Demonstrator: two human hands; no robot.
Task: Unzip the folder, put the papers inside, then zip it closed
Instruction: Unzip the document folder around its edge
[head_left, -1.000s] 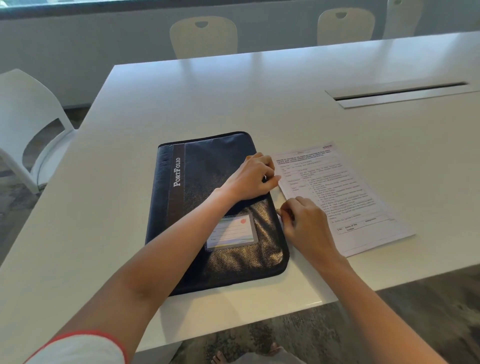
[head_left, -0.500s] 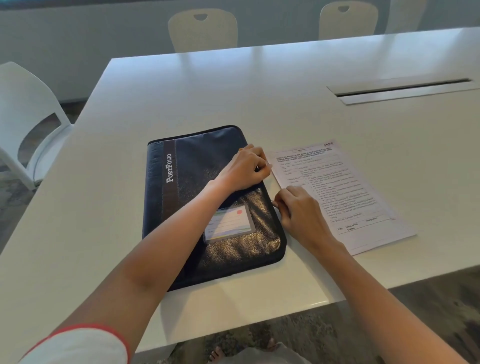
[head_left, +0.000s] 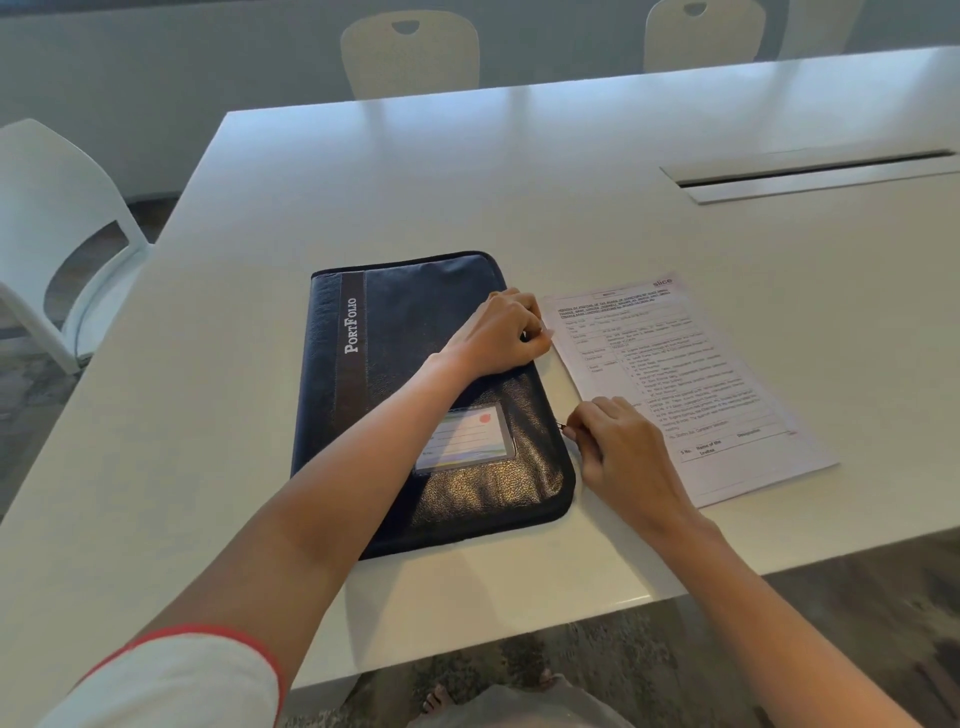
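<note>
A dark blue zip folder (head_left: 395, 332) marked "PortFolio" lies flat on the white table (head_left: 467, 171), closed. My left hand (head_left: 501, 335) grips the folder's right edge near its upper corner, fingers curled. My right hand (head_left: 618, 449) pinches the small zipper pull (head_left: 562, 427) on the folder's right side, low down. The printed papers (head_left: 691, 374) lie flat on the table just right of the folder, partly under my right hand.
A long cable slot (head_left: 810, 174) is set into the table at the far right. White chairs stand at the left (head_left: 57, 218) and behind the table (head_left: 410, 52). The table's near edge runs just below the folder.
My right hand has slid a little down along the folder's right edge with the zipper pull. My left hand keeps its hold near the upper right corner.
</note>
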